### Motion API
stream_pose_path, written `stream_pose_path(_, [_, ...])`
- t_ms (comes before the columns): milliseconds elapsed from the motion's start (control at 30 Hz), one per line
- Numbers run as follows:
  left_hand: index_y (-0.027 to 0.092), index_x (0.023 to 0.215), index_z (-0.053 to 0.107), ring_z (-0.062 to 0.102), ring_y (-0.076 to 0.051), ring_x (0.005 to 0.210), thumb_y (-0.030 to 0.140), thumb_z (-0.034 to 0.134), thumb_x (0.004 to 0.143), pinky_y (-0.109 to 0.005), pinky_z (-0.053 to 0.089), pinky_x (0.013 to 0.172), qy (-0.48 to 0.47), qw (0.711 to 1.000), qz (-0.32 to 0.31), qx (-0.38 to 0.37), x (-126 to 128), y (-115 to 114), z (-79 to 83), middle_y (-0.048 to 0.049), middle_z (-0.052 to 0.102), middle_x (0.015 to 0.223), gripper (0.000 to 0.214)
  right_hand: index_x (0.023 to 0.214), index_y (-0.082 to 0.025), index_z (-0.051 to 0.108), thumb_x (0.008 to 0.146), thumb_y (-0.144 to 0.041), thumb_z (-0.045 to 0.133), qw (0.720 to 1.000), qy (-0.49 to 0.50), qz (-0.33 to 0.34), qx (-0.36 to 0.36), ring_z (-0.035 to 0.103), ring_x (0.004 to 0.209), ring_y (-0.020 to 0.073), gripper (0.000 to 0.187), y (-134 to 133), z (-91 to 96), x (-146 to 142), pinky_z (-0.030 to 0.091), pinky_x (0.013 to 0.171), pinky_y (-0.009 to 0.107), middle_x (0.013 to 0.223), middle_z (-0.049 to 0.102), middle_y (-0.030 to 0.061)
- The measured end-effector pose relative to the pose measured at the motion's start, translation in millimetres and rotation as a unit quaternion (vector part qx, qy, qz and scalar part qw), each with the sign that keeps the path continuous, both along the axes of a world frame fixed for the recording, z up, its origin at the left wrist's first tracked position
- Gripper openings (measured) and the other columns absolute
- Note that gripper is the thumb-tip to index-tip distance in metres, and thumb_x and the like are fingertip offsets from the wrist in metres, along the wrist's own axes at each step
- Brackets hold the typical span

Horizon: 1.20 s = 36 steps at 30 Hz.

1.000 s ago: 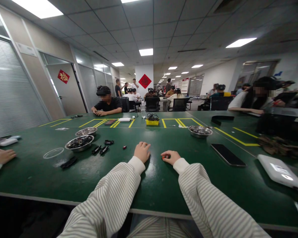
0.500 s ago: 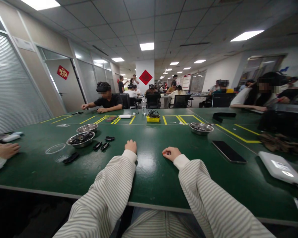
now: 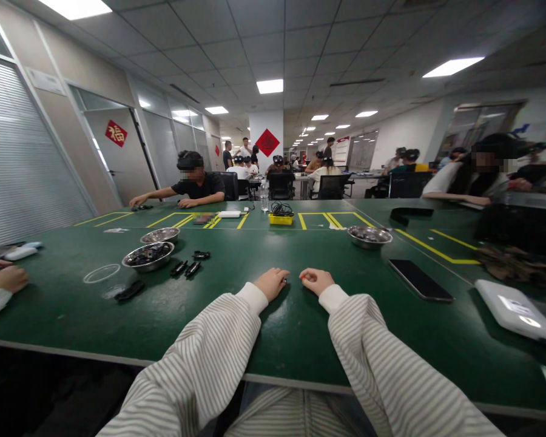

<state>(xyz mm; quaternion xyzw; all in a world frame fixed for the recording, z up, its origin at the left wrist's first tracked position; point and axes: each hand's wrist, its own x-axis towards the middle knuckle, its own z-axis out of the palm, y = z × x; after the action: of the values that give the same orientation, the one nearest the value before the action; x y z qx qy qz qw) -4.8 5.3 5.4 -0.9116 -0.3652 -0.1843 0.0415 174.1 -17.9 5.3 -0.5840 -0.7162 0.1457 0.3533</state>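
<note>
My left hand point(image 3: 272, 283) rests low over the green table point(image 3: 295, 346), its fingers curled closed. A small dark bit point(image 3: 285, 280) shows at its fingertips, too small to name. Just to the right, with a narrow gap between them, my right hand point(image 3: 318, 281) is closed in a pinch. A small orange-red thing point(image 3: 303, 277) peeks out between its finger and thumb; most of it is hidden. Off to the left lie three small black parts point(image 3: 192, 269), beside a metal bowl point(image 3: 131, 261) filled with more black pieces.
A second metal bowl point(image 3: 148, 238) stands behind the first, another bowl point(image 3: 368, 243) at the right. Phone point(image 3: 418, 279) and white device point(image 3: 514, 309) lie right. A clear ring-shaped lid point(image 3: 101, 274) and black piece point(image 3: 130, 291) lie left, near a co-worker's hand point(image 3: 9, 279). Yellow box point(image 3: 281, 220) holds cables.
My left hand has moved right, close to my right hand, and a dark bit now shows at its fingertips. My right hand has barely moved. The person across has reached further left.
</note>
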Motion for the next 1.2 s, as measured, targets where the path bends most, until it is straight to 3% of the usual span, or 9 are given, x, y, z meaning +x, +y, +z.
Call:
stream_pose_path(167, [0.018, 0.087, 0.054, 0.046, -0.014, 0.076, 0.029, 0.047, 0.071, -0.025, 0.038, 0.07, -0.024, 0.999, 0.032, -0.037, -2, 6, -3.8, -0.0032, 0.051, 0.08, 0.021, 0.069, -0.018, 0.062, 0.058, -0.021, 0.046, 1.0, -0.014, 0.002, 0.008, 0.049, 0.048, 0.0084, 0.019, -1, 1.1, -1, 0.039, 0.051, 0.018, 0.054, 0.057, -0.0018])
stream_pose_path(400, [0.019, 0.082, 0.057, 0.046, -0.011, 0.072, 0.029, 0.045, 0.072, -0.023, 0.037, 0.068, -0.067, 0.997, 0.0, -0.033, 0, 0, 2.1, -0.0016, 0.05, 0.076, 0.018, 0.067, -0.018, 0.063, 0.06, -0.021, 0.044, 0.999, -0.017, 0.03, 0.031, 0.049, 0.049, 0.0088, 0.02, -1, -1.1, -2, 0.039, 0.05, 0.019, 0.055, 0.058, -0.0009])
stream_pose_path(600, [0.02, 0.084, 0.055, 0.047, -0.01, 0.071, 0.029, 0.043, 0.073, -0.021, 0.038, 0.067, -0.115, 0.993, -0.021, -0.011, 6, -12, 8.8, -0.0014, 0.048, 0.078, 0.019, 0.074, -0.016, 0.059, 0.056, -0.019, 0.048, 0.996, 0.065, 0.047, 0.032, 0.049, 0.047, 0.0076, 0.022, 2, -6.4, -3, 0.042, 0.049, 0.019, 0.055, 0.057, -0.0006])
stream_pose_path(767, [0.02, 0.089, 0.054, 0.047, -0.008, 0.068, 0.029, 0.041, 0.074, -0.021, 0.039, 0.066, -0.152, 0.988, -0.03, -0.003, 7, -16, 11.2, -0.0017, 0.048, 0.081, 0.021, 0.069, -0.014, 0.056, 0.054, -0.019, 0.051, 0.985, 0.151, 0.081, 0.015, 0.054, 0.053, 0.0092, 0.016, 2, -6.2, -4, 0.045, 0.055, 0.021, 0.059, 0.059, 0.0017])
stream_pose_path(1200, [0.02, 0.09, 0.053, 0.047, -0.007, 0.063, 0.029, 0.042, 0.075, -0.019, 0.039, 0.064, -0.179, 0.983, -0.031, -0.01, 5, -19, 14.6, -0.0005, 0.05, 0.08, 0.021, 0.07, -0.012, 0.058, 0.055, -0.026, 0.056, 0.963, 0.246, 0.11, -0.008, 0.057, 0.062, 0.0134, 0.02, -3, 5.4, -5, 0.046, 0.063, 0.026, 0.068, 0.062, 0.0054])
